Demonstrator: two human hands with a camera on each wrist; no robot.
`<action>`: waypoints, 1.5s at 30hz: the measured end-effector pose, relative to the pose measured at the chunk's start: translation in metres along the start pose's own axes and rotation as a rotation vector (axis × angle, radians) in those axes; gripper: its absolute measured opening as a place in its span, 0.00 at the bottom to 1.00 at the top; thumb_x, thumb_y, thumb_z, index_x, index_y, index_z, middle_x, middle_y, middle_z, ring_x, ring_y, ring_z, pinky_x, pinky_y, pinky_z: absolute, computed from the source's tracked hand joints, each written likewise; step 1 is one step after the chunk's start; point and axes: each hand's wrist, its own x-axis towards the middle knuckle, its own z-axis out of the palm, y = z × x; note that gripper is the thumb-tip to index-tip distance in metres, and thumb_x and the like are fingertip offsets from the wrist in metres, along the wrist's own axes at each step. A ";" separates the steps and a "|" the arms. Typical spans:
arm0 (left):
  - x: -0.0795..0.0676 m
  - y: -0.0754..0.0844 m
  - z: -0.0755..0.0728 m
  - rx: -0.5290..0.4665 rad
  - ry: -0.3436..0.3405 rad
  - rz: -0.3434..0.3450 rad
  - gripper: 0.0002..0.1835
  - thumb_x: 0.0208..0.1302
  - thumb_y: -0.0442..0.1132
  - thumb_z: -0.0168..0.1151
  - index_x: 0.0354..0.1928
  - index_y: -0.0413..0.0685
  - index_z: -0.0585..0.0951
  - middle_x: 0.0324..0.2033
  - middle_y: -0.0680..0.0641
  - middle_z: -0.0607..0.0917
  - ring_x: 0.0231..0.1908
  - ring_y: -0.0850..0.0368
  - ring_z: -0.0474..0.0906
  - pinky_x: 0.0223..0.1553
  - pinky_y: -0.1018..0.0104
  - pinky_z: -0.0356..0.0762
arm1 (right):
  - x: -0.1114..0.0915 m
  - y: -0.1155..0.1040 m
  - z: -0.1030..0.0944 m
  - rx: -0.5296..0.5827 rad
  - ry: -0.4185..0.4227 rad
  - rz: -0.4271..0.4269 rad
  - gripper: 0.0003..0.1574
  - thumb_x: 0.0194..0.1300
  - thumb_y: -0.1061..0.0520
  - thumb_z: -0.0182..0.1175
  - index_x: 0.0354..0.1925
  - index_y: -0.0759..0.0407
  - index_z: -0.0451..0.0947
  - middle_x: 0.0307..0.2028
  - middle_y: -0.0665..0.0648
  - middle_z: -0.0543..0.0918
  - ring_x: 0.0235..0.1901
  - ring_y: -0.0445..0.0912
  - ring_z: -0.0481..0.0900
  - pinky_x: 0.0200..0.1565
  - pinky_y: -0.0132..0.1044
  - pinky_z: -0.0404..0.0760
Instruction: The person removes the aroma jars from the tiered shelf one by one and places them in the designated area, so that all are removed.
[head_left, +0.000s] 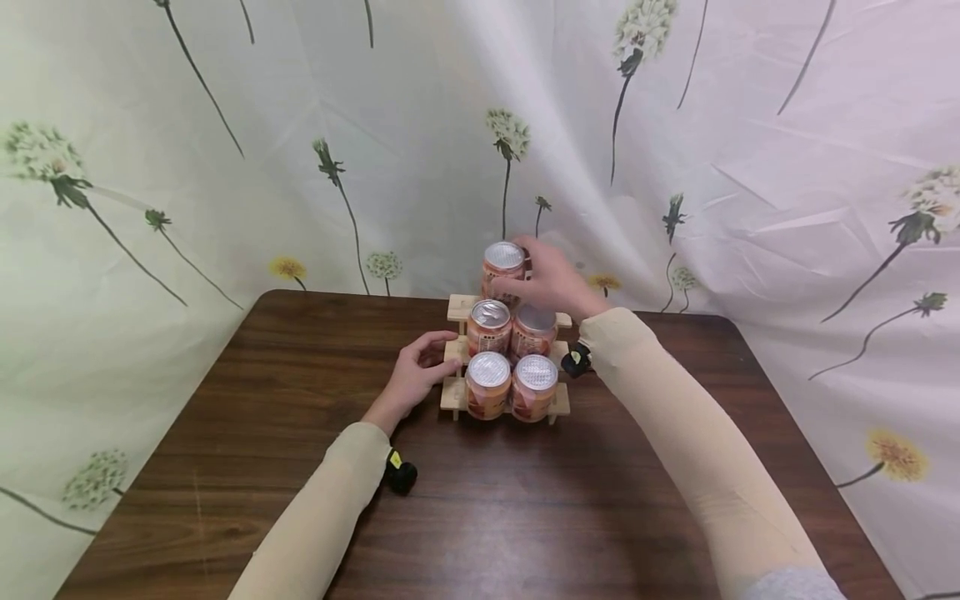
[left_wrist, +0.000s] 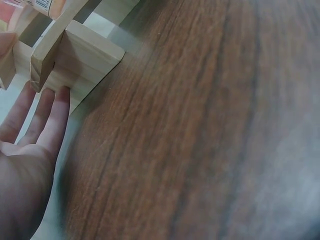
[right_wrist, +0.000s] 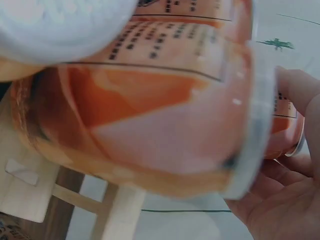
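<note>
A tiered wooden rack (head_left: 454, 352) stands on the table, holding several orange-pink cans with silvery lids. Two cans are on the front step, including the front left can (head_left: 487, 386) and front right can (head_left: 534, 389). Behind them, the middle left can (head_left: 490, 327) and middle right can (head_left: 533, 333) stand side by side. My right hand (head_left: 551, 279) grips another can (head_left: 504, 258) upright over the top step, thumb in front and fingers behind. My left hand (head_left: 411, 372) holds the rack's left end, thumb and fingers on either side of a step; its fingers look nearly straight in the left wrist view.
The brown wooden table (head_left: 315, 400) extends around the rack. A white curtain (head_left: 420, 150) printed with dandelions hangs right behind its far edge. Dark wrist cameras sit on both sleeves, the right one (head_left: 576, 360) close beside the middle step.
</note>
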 end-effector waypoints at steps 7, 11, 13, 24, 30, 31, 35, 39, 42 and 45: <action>0.000 0.001 0.001 -0.005 0.001 -0.006 0.24 0.70 0.34 0.71 0.66 0.46 0.80 0.58 0.37 0.82 0.54 0.46 0.81 0.48 0.67 0.80 | -0.019 0.001 -0.019 0.007 0.122 -0.039 0.45 0.66 0.47 0.74 0.72 0.61 0.67 0.58 0.60 0.81 0.58 0.54 0.82 0.57 0.47 0.82; 0.000 0.000 0.001 -0.011 -0.004 0.000 0.24 0.70 0.35 0.71 0.66 0.45 0.80 0.58 0.35 0.82 0.56 0.42 0.80 0.49 0.67 0.79 | -0.033 0.013 -0.032 0.073 0.188 -0.057 0.43 0.64 0.51 0.76 0.70 0.62 0.69 0.59 0.61 0.81 0.58 0.55 0.82 0.58 0.48 0.83; 0.000 0.000 0.001 -0.010 -0.003 0.001 0.24 0.70 0.35 0.71 0.66 0.45 0.80 0.58 0.35 0.82 0.56 0.41 0.80 0.50 0.67 0.78 | -0.041 0.021 -0.040 0.091 0.219 -0.060 0.43 0.64 0.53 0.76 0.70 0.63 0.69 0.59 0.62 0.81 0.57 0.56 0.82 0.58 0.49 0.83; -0.002 0.002 0.000 0.015 0.006 -0.024 0.24 0.70 0.36 0.72 0.65 0.49 0.80 0.60 0.39 0.82 0.58 0.43 0.80 0.52 0.63 0.79 | -0.091 0.066 -0.078 0.059 0.358 0.050 0.39 0.66 0.54 0.74 0.67 0.70 0.71 0.59 0.69 0.82 0.61 0.60 0.82 0.51 0.25 0.80; -0.002 0.003 0.001 0.021 0.007 -0.020 0.24 0.70 0.36 0.71 0.66 0.49 0.80 0.61 0.39 0.82 0.59 0.43 0.79 0.54 0.63 0.78 | -0.110 0.091 -0.084 0.054 0.378 0.102 0.40 0.66 0.54 0.74 0.68 0.69 0.70 0.60 0.68 0.81 0.62 0.58 0.81 0.46 0.20 0.76; -0.002 0.004 0.001 0.018 0.009 -0.022 0.24 0.70 0.36 0.71 0.66 0.49 0.80 0.61 0.39 0.82 0.59 0.44 0.79 0.54 0.63 0.78 | -0.112 0.095 -0.084 0.051 0.383 0.113 0.40 0.66 0.53 0.74 0.68 0.68 0.70 0.61 0.68 0.81 0.62 0.58 0.81 0.46 0.20 0.76; -0.002 0.002 0.001 0.014 0.009 -0.026 0.24 0.70 0.36 0.72 0.66 0.49 0.80 0.61 0.39 0.82 0.59 0.44 0.79 0.53 0.65 0.78 | -0.122 0.109 -0.086 0.041 0.408 0.154 0.41 0.66 0.53 0.74 0.69 0.68 0.69 0.62 0.69 0.80 0.63 0.59 0.80 0.46 0.19 0.74; -0.002 0.002 0.001 0.006 0.008 -0.023 0.24 0.69 0.36 0.72 0.66 0.49 0.80 0.61 0.38 0.82 0.59 0.44 0.79 0.52 0.65 0.78 | -0.130 0.123 -0.086 0.031 0.425 0.165 0.42 0.66 0.53 0.74 0.69 0.70 0.69 0.62 0.70 0.80 0.62 0.61 0.80 0.46 0.19 0.74; -0.002 0.003 0.001 0.003 0.008 -0.018 0.24 0.69 0.37 0.72 0.65 0.49 0.81 0.60 0.38 0.82 0.59 0.43 0.79 0.52 0.65 0.78 | -0.136 0.133 -0.084 -0.009 0.439 0.176 0.43 0.65 0.51 0.75 0.68 0.71 0.69 0.61 0.71 0.81 0.61 0.62 0.81 0.47 0.20 0.73; -0.002 0.003 0.001 0.005 0.007 -0.012 0.24 0.69 0.37 0.72 0.66 0.49 0.81 0.61 0.38 0.82 0.59 0.43 0.79 0.53 0.65 0.78 | -0.141 0.144 -0.081 -0.055 0.449 0.192 0.45 0.65 0.49 0.75 0.68 0.71 0.70 0.59 0.72 0.82 0.59 0.61 0.82 0.48 0.22 0.72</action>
